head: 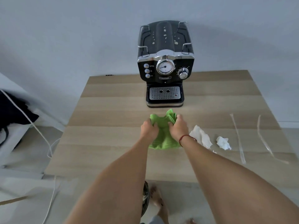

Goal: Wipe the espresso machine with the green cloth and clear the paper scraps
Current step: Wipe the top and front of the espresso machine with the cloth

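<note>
Both bare forearms reach forward, nearly parallel; left hand and right hand sit close together, knuckles up, fingers curled, each gripping the crumpled green cloth.

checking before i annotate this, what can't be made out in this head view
Head view:
- Middle of the green cloth: covered by the left hand and right hand gripping it.
- Back and sides of the espresso machine: hidden by its own body.
- Pale specks on its top: too small to tell paper from stains.
- Dark object at left: cut off by the frame edge.
</note>
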`<action>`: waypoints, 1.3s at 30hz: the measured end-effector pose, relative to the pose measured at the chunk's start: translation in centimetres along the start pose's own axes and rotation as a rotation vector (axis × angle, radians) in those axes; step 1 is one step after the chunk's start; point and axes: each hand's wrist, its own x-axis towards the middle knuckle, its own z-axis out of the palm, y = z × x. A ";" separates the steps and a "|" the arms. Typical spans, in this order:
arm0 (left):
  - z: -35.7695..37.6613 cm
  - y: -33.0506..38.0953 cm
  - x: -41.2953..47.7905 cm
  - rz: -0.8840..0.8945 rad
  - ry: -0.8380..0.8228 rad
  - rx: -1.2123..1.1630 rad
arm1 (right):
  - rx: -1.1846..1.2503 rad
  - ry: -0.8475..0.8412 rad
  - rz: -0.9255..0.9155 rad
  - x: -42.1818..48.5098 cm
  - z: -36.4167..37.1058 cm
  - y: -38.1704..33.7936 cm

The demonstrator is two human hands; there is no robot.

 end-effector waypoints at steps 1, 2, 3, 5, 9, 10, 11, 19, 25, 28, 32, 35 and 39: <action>-0.7 0.9 -0.7 0.022 0.029 -0.013 | 0.006 0.009 -0.035 -0.5 -0.8 -0.8; -1.5 1.8 -1.4 0.042 0.057 -0.033 | 0.018 0.016 -0.073 -1.0 -1.7 -1.7; -2.4 2.7 -2.1 0.072 0.088 -0.054 | 0.030 0.026 -0.112 -1.6 -2.6 -2.7; -4.2 4.6 -3.3 0.136 0.148 -0.090 | 0.044 0.058 -0.179 -2.6 -4.3 -4.8; -7.2 8.4 -5.3 0.226 0.251 -0.185 | 0.053 0.107 -0.284 -4.2 -7.1 -8.8; -7.8 9.4 -5.7 0.237 0.268 -0.204 | 0.052 0.114 -0.302 -4.4 -7.8 -9.8; -8.3 10.4 -6.0 0.249 0.280 -0.213 | 0.049 0.126 -0.321 -4.7 -8.5 -10.7; -11.0 15.8 -5.3 0.365 0.303 -0.256 | 0.029 0.258 -0.400 -4.1 -12.6 -15.1; -11.0 19.2 -2.1 0.442 0.251 -0.226 | 0.068 0.393 -0.361 -0.7 -14.7 -16.1; -11.0 20.9 -0.1 0.464 0.254 -0.178 | 0.079 0.447 -0.331 1.3 -15.9 -16.9; -11.4 23.1 2.9 0.505 0.268 -0.193 | 0.072 0.476 -0.341 4.4 -17.1 -18.8; -12.1 24.7 5.0 0.519 0.269 -0.202 | 0.075 0.501 -0.378 6.6 -17.3 -20.5; -12.7 25.6 7.8 0.553 0.220 -0.076 | -0.023 0.531 -0.331 9.0 -16.7 -22.1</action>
